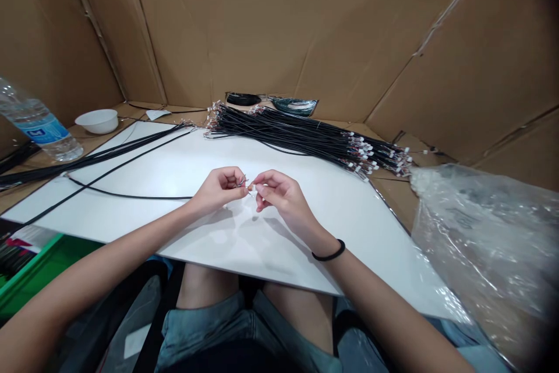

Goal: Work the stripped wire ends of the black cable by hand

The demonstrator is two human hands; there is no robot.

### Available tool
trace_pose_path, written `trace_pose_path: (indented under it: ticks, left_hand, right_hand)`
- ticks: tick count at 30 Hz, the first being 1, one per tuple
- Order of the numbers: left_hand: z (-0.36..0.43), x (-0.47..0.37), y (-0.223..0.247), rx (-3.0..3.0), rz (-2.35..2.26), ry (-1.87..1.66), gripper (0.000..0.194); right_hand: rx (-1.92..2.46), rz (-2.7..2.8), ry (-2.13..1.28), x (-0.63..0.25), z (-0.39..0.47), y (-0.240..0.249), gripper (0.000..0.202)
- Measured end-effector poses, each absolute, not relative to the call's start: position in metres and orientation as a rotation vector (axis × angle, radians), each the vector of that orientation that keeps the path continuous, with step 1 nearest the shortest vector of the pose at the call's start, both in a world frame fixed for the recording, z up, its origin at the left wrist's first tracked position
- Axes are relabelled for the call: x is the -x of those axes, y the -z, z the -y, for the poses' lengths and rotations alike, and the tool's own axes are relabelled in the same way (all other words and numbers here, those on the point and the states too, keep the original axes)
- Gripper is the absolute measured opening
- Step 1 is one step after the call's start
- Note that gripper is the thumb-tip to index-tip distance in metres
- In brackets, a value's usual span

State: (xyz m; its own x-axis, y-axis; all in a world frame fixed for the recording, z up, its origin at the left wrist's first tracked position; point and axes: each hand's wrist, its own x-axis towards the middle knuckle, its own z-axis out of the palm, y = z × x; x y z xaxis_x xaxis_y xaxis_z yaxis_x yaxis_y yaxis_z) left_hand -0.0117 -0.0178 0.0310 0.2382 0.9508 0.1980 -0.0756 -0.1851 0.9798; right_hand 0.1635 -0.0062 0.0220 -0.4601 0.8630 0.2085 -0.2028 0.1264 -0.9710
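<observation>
Head view: the forearms (144, 243) angle inward over the white surface (349, 221). Left hand (222, 188), thumb against curled index finger, pinches wires (245, 180) of a cable (144, 195) trailing left; right hand (282, 194), fingers bent, pinches a connector (254, 188) between both hands, above the surface.

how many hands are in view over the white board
2: the left hand pinches thin wire ends above the white board; the right hand, close beside it, is at a small white connector. No other hands show.
</observation>
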Motion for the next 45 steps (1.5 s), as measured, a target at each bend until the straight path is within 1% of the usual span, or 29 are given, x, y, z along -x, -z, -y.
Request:
trace_pose_path:
  ticks: [5, 14, 31, 45]
  left_hand:
    - [0.02, 0.014, -0.034, -1.445, -0.849, -1.174, 0.027]
    - [0.022, 0.019, -0.036, -1.5, -0.774, -1.156, 0.018]
    - [0.019, 0.024, -0.029, -1.456, -0.678, -1.164, 0.019]
    - [0.022, 0.024, -0.032, -1.433, -0.724, -1.163, 0.022]
  right_hand:
    - [0.599, 1.452, -1.571, -0.163, 0.006, -0.021, 0.019]
    - [0.555, 1.486, -1.54, -0.164, 0.009, -0.023, 0.016]
    - [0.569, 1.545, -1.468, -0.165, 0.01, -0.024, 0.018]
    - [0.62, 1.622, -1.399, -0.166, 0.011, -0.026, 0.023]
